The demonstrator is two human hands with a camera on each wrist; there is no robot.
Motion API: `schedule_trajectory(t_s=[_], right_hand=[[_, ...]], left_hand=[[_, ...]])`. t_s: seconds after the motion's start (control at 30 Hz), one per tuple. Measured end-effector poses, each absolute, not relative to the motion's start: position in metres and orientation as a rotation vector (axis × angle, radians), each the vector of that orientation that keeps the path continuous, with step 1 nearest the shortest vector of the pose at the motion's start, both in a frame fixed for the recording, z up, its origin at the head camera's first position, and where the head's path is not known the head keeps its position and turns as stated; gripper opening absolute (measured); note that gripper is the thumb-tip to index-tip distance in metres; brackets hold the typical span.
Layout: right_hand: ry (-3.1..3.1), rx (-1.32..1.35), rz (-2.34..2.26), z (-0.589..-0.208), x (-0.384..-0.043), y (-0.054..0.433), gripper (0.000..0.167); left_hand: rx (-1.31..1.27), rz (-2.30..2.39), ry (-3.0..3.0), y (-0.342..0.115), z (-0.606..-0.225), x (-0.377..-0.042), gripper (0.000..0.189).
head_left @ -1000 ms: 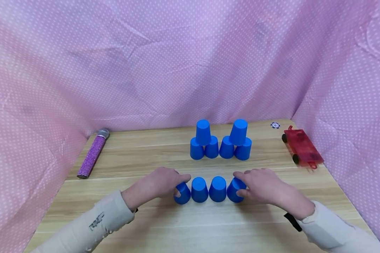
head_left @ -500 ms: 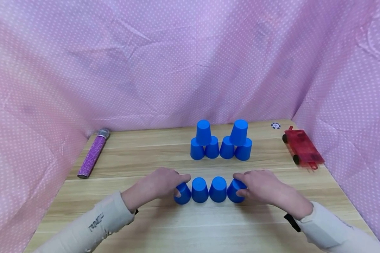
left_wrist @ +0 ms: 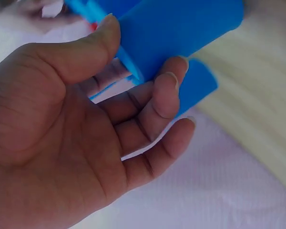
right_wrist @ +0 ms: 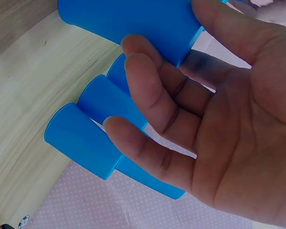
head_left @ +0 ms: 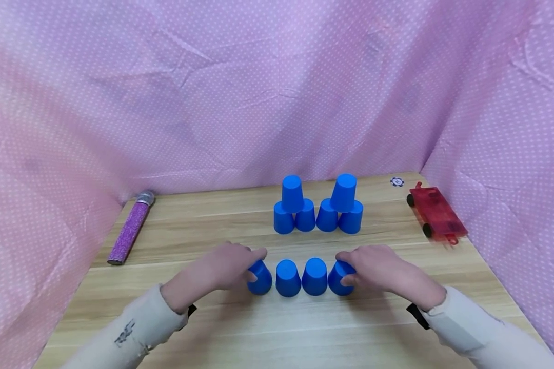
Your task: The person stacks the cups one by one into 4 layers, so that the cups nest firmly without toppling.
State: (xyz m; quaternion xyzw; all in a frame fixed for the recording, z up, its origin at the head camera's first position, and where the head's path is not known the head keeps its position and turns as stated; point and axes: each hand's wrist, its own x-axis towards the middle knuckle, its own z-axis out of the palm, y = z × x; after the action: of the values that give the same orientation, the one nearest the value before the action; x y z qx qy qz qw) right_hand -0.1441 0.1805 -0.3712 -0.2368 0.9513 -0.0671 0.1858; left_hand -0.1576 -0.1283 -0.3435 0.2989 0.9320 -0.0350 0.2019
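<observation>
In the head view, a row of upside-down blue cups stands near the front of the table. My left hand (head_left: 225, 266) holds the left end cup (head_left: 262, 282) between thumb and fingers. At the other end, my right hand (head_left: 377, 267) grips the right end cup (head_left: 338, 283) near its base. Between them stand two more cups, the left middle cup (head_left: 288, 279) and the right middle cup (head_left: 314, 278). The left wrist view shows thumb and fingers about the held cup (left_wrist: 181, 33), and the right wrist view shows likewise its held cup (right_wrist: 133, 24).
Behind the row stand two small pyramids, a left pyramid (head_left: 292, 195) and a right pyramid (head_left: 343, 195), each one cup atop two. A purple glitter microphone (head_left: 130, 230) lies at the left. To the right are a red toy cart (head_left: 436, 210) and a poker chip (head_left: 397, 182).
My left hand has shifted a little left with its cup, opening a small gap from the left middle cup. My right hand keeps its hold. The head view has turned slightly.
</observation>
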Motion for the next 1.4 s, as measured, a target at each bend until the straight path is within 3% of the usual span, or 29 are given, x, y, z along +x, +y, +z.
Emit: schedule_trajectory(t_s=[0.33, 0.73, 1.4], right_hand=[[2.671, -0.636, -0.198, -0.366, -0.146, 0.181, 0.056], [2.662, -0.625, -0.196, -0.367, -0.147, 0.181, 0.055], [2.687, -0.613, -0.090, -0.369, -0.140, 0.173, 0.053]], left_hand=[[0.894, -0.038, 2.732, -0.123, -0.287, -0.173, 0.026], [1.079, -0.083, 2.783, -0.069, -0.234, -0.205, 0.043], [1.004, -0.084, 2.784, -0.006, -0.243, -0.261, 0.049]])
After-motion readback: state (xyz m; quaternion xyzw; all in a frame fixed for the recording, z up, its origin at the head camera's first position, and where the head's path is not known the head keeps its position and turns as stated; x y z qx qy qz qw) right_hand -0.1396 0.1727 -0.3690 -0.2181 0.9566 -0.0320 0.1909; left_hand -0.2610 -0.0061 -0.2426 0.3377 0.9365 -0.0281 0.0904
